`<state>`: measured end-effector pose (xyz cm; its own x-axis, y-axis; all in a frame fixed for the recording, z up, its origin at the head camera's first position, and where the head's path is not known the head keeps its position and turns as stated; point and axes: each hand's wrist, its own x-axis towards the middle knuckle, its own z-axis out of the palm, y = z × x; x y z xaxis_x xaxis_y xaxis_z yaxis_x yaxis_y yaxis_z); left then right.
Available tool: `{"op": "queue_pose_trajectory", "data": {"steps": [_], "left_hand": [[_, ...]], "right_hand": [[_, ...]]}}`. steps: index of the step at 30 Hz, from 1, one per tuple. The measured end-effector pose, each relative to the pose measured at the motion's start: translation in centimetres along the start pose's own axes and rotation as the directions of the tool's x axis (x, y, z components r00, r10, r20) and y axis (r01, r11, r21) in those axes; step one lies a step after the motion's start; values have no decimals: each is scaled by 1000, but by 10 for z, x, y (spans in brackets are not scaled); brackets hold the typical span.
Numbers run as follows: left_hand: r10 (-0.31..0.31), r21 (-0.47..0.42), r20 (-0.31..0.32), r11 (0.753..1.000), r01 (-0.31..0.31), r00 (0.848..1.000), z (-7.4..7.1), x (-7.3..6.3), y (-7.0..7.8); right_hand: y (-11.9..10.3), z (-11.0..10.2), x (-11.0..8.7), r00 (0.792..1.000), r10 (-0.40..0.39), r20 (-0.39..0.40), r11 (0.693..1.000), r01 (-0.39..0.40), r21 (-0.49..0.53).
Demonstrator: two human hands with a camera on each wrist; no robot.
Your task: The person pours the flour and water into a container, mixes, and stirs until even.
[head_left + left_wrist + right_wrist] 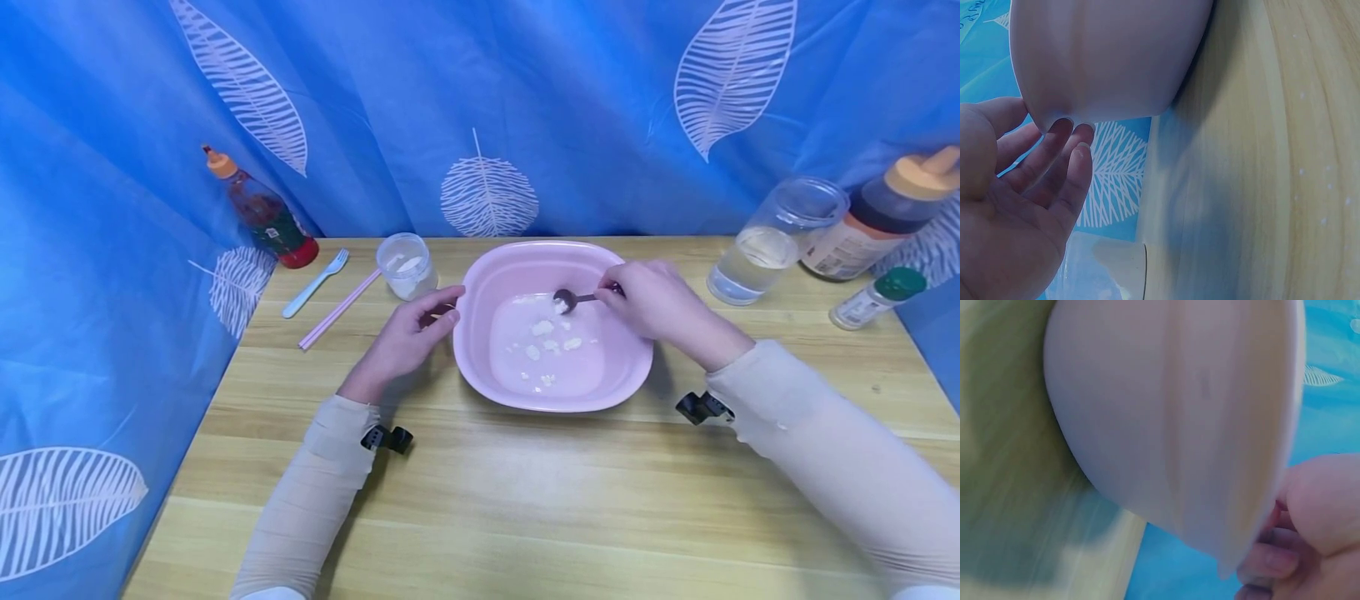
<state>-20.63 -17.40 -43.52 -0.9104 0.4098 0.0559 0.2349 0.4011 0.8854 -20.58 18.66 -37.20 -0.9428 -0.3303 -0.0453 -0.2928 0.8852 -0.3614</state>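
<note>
A pink basin (551, 396) stands on the table with scattered white powder clumps (542, 328) on its floor. My right hand (651, 302) is over the basin's right side and grips the handle of a small dark spoon (566, 301), whose bowl carries some white powder. The basin wall (1179, 425) hides the spoon in the right wrist view. At the left rim, my left hand (408, 333) touches the basin from outside with loosely extended fingers (1079, 165). Just behind that hand stands a clear jar (407, 267) with white powder inside.
To the left lie pink chopsticks (339, 310), a light blue fork (317, 283) and a red sauce bottle (273, 217) standing by the curtain. On the right are a jar of clear liquid (772, 246), a dark sauce bottle (862, 237) and a green-capped shaker (873, 302).
</note>
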Motion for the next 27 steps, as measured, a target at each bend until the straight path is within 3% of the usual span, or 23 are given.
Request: {"op": "queue_pose_trajectory", "data": {"steps": [10, 14, 27], "left_hand": [[-4, 6, -2, 1000, 4, 1000, 0, -1, 1], [3, 6, -5, 1000, -3, 1000, 0, 0, 0], [-4, 2, -1, 1000, 4, 1000, 0, 0, 0]], "right_hand": [[-14, 10, 0, 986, -154, 69, 985, 148, 87], [-14, 10, -3, 979, -183, 95, 978, 171, 120], [3, -4, -10, 993, -109, 47, 989, 104, 103]]}}
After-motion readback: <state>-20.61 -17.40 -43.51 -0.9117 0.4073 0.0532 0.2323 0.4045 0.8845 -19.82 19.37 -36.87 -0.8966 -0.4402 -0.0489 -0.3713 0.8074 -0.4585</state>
